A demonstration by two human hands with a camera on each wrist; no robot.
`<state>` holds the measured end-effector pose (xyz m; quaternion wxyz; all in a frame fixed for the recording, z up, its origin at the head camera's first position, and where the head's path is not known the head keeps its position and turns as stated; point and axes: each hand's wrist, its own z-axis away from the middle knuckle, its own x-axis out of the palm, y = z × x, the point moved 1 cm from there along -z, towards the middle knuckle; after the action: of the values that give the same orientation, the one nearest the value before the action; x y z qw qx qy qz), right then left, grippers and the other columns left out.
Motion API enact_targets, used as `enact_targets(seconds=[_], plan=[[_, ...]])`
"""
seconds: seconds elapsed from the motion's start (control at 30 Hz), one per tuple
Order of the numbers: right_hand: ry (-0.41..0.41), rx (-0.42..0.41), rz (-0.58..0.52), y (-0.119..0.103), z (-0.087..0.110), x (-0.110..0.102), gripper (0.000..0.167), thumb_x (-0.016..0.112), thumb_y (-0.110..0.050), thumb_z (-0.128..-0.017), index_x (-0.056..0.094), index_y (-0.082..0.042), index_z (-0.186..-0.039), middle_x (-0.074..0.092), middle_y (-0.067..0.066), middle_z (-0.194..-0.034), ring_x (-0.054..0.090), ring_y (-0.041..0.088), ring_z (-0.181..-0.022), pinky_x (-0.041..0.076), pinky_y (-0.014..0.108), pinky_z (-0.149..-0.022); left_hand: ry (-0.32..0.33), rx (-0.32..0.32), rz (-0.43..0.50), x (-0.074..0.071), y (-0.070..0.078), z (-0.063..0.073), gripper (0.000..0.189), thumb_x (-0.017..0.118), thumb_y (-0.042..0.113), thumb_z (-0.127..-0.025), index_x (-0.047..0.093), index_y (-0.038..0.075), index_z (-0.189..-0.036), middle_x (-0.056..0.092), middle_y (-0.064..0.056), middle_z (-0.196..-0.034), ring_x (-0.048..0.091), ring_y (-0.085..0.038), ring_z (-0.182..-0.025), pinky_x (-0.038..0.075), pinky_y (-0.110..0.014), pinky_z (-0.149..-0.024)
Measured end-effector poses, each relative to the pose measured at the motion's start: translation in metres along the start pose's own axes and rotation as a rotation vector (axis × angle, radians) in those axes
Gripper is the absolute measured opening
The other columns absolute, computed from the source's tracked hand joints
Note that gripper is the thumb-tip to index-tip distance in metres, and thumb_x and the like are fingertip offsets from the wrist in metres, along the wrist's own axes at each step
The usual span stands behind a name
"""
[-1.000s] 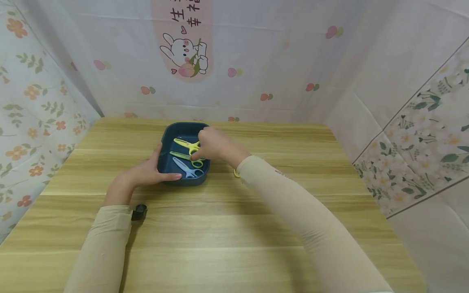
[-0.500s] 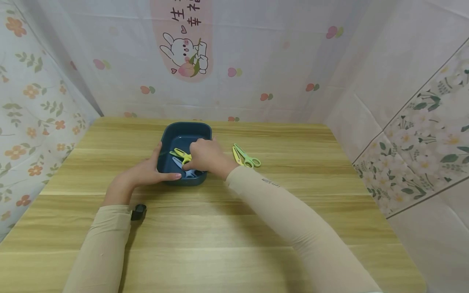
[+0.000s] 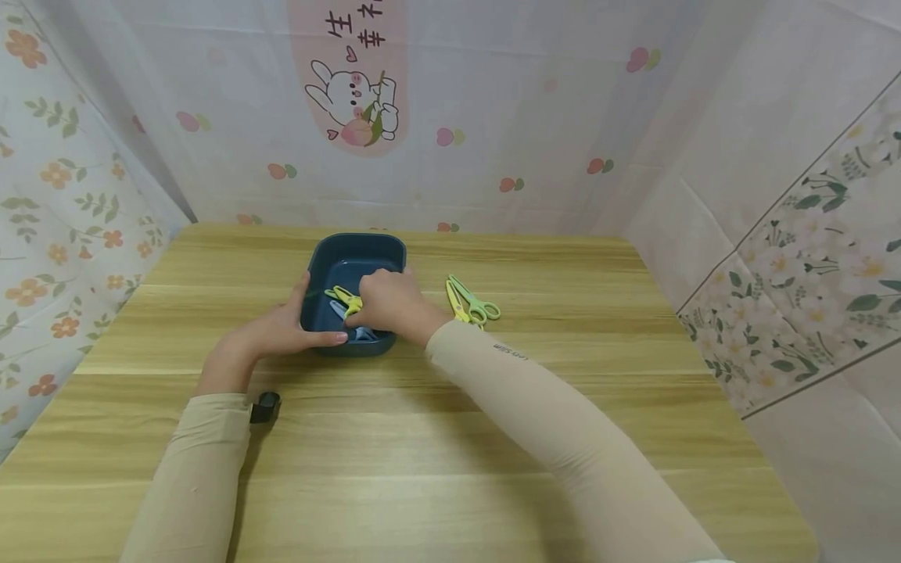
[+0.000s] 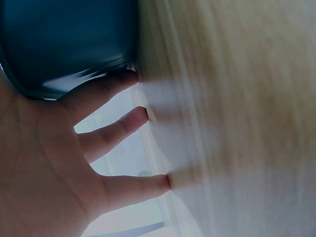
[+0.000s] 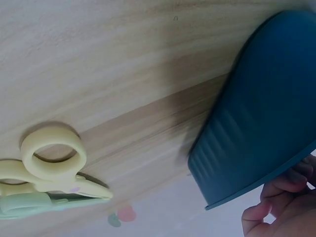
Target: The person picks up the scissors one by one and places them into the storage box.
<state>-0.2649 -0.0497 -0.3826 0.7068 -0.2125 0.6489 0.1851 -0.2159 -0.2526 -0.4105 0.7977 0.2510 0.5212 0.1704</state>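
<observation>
A dark blue box [image 3: 352,267] stands on the wooden table. My left hand [image 3: 271,332] steadies its left side, thumb over the front rim and fingers along the wall. The left wrist view shows spread, fairly straight fingers [image 4: 136,190] touching the table. Inside the box, my right hand [image 3: 385,301] pinches yellow scissors [image 3: 348,298] near the handles; its fingertips are partly hidden. Blue scissors [image 3: 363,334] lie beneath that hand, and a green scissors tip [image 3: 330,293] shows beside the yellow blade. In the right wrist view, curled fingers [image 5: 284,190] show past the box rim.
Right of the box, yellow scissors [image 3: 454,299] and green scissors [image 3: 486,307] lie side by side on the table, partly behind the right sleeve [image 3: 521,383]. A black strap end [image 3: 265,407] sticks out at the left wrist. Printed cloth hangs behind the table.
My right hand has moved left and toward me inside the box, drawing the yellow scissors over the green ones. The scissors on the table have come into sight. The left hand has stayed put.
</observation>
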Motion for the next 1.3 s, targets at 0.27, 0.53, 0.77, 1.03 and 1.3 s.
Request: enact_targets(seconds=[0.27, 0.53, 0.77, 1.03, 1.3], plan=[[-0.011, 0.007, 0.003, -0.006, 0.002, 0.001, 0.055, 0.072, -0.077, -0.085, 0.069, -0.023, -0.075, 0.064, -0.006, -0.068, 0.063, 0.011, -0.074, 0.051, 0.045, -0.096, 0.000, 0.014, -0.003, 0.000, 0.001, 0.001, 0.142, 0.070, 0.075, -0.088, -0.032, 0.012, -0.164, 0.001, -0.038, -0.174, 0.021, -0.063, -0.156, 0.029, -0.075, -0.123], [0.026, -0.002, -0.012, -0.004, 0.000, -0.004, 0.050, 0.071, -0.067, -0.093, 0.071, -0.020, -0.073, 0.064, -0.004, -0.069, 0.064, 0.013, -0.076, 0.052, 0.046, -0.097, 0.007, 0.020, -0.011, 0.000, 0.000, -0.001, 0.142, 0.070, 0.075, -0.088, -0.031, 0.010, -0.164, 0.004, -0.039, -0.173, 0.024, -0.062, -0.156, 0.030, -0.075, -0.123], [0.016, 0.002, -0.017, 0.003, -0.001, -0.013, 0.044, 0.071, -0.060, -0.097, 0.074, -0.018, -0.085, 0.066, -0.004, -0.079, 0.064, 0.014, -0.083, 0.050, 0.055, -0.113, 0.012, 0.016, -0.015, 0.000, -0.002, -0.002, 0.142, 0.071, 0.075, -0.088, -0.029, 0.010, -0.165, 0.007, -0.040, -0.172, 0.027, -0.061, -0.155, 0.031, -0.074, -0.123], [0.007, 0.014, -0.008, 0.015, 0.000, -0.024, 0.047, 0.071, -0.060, -0.097, 0.072, -0.016, -0.083, 0.064, -0.001, -0.088, 0.061, 0.017, -0.090, 0.054, 0.049, -0.104, 0.018, 0.002, -0.015, 0.001, -0.001, -0.002, 0.143, 0.072, 0.076, -0.086, -0.029, 0.011, -0.165, 0.012, -0.041, -0.171, 0.032, -0.061, -0.152, 0.033, -0.074, -0.122], [0.018, -0.001, 0.003, 0.023, 0.004, -0.033, 0.046, 0.072, -0.060, -0.096, 0.069, -0.016, -0.084, 0.064, -0.001, -0.091, 0.061, 0.017, -0.093, 0.051, 0.051, -0.102, 0.015, -0.001, -0.006, 0.001, -0.002, -0.002, 0.143, 0.072, 0.076, -0.086, -0.030, 0.013, -0.165, 0.012, -0.041, -0.171, 0.032, -0.061, -0.151, 0.033, -0.074, -0.121]])
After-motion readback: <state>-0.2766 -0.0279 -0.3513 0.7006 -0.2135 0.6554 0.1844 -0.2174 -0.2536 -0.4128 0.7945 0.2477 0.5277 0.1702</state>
